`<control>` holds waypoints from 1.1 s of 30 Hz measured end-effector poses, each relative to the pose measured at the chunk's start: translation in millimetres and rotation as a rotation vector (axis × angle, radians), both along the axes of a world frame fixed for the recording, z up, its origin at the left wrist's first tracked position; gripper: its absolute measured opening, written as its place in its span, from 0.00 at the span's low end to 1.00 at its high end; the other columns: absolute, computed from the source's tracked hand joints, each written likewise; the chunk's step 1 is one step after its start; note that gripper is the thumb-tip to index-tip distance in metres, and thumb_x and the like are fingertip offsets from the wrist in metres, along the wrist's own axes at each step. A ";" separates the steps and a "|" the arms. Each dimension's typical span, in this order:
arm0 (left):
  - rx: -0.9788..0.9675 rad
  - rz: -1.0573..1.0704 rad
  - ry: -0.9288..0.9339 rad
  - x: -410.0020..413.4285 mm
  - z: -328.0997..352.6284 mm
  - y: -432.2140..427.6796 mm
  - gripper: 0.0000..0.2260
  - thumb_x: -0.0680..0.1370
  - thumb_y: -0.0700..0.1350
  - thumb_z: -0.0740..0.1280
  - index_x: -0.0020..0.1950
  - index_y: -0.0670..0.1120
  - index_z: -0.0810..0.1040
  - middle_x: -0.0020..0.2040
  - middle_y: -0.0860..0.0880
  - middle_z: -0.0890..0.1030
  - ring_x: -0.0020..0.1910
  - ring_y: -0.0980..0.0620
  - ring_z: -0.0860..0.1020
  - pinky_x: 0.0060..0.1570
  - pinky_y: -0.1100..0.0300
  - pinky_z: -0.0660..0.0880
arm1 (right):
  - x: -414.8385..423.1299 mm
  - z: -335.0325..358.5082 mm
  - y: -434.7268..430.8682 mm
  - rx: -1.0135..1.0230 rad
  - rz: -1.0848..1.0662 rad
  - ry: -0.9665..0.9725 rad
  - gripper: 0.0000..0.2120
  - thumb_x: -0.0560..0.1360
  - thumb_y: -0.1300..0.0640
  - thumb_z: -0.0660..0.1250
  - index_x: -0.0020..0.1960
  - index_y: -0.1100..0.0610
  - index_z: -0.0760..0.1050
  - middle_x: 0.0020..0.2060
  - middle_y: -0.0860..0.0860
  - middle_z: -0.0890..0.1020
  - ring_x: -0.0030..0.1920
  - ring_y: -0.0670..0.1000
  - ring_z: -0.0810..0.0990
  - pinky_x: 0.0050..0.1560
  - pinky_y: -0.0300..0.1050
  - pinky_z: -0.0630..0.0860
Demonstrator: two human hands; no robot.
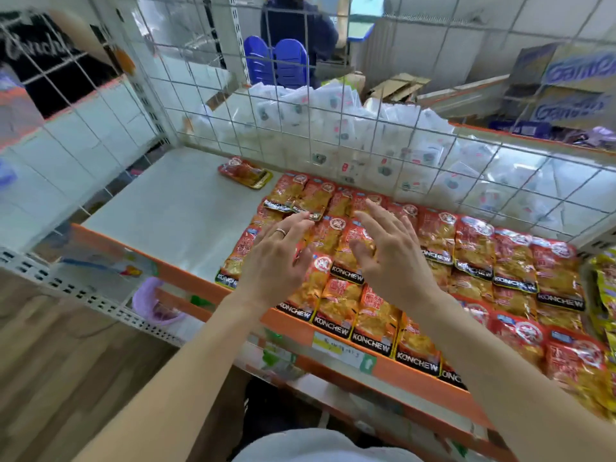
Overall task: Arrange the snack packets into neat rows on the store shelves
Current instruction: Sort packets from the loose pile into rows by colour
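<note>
Several red-and-orange Konchew snack packets (473, 255) lie in overlapping rows on the right part of the white shelf (173, 208) with an orange front edge. One stray red packet (245, 173) lies apart at the back, left of the rows. My left hand (278, 258) hovers over the left end of the rows with fingers spread and relaxed, a ring on one finger. My right hand (388, 248) is just beside it, fingers straight, over the middle packets. Neither hand holds a packet.
A wire grid panel (300, 128) backs the shelf, with white packets (350, 128) piled behind it. Yellow packets (605, 288) sit at the far right. A person sits on blue chairs (283, 61) beyond. Cardboard boxes (573, 85) stand at right. Lower shelves lie below.
</note>
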State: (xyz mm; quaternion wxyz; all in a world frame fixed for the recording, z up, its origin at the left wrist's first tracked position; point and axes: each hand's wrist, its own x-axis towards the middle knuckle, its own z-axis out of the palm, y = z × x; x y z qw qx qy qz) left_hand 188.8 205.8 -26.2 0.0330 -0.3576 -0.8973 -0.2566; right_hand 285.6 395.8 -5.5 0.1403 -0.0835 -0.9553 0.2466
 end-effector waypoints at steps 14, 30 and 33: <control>0.026 0.016 0.022 -129.9 -7.9 -107.4 0.19 0.80 0.50 0.60 0.69 0.46 0.74 0.72 0.51 0.74 0.67 0.47 0.73 0.72 0.45 0.66 | -129.4 1.7 -111.4 0.070 -0.003 -0.030 0.24 0.81 0.50 0.63 0.75 0.53 0.68 0.78 0.50 0.64 0.79 0.51 0.58 0.78 0.51 0.43; 0.112 0.009 -0.036 -246.4 -24.4 -180.5 0.20 0.80 0.51 0.59 0.69 0.46 0.74 0.73 0.50 0.73 0.70 0.48 0.72 0.71 0.42 0.67 | -293.6 -32.1 -167.3 0.108 -0.088 -0.252 0.26 0.77 0.51 0.67 0.74 0.53 0.69 0.76 0.52 0.67 0.75 0.56 0.64 0.75 0.54 0.59; 0.119 -0.018 -0.052 -253.4 -25.8 -178.6 0.20 0.80 0.52 0.58 0.69 0.46 0.74 0.73 0.50 0.73 0.71 0.50 0.71 0.71 0.43 0.67 | -309.2 -36.8 -164.0 0.077 -0.201 -0.284 0.21 0.76 0.55 0.65 0.69 0.55 0.73 0.70 0.53 0.72 0.71 0.59 0.67 0.71 0.54 0.64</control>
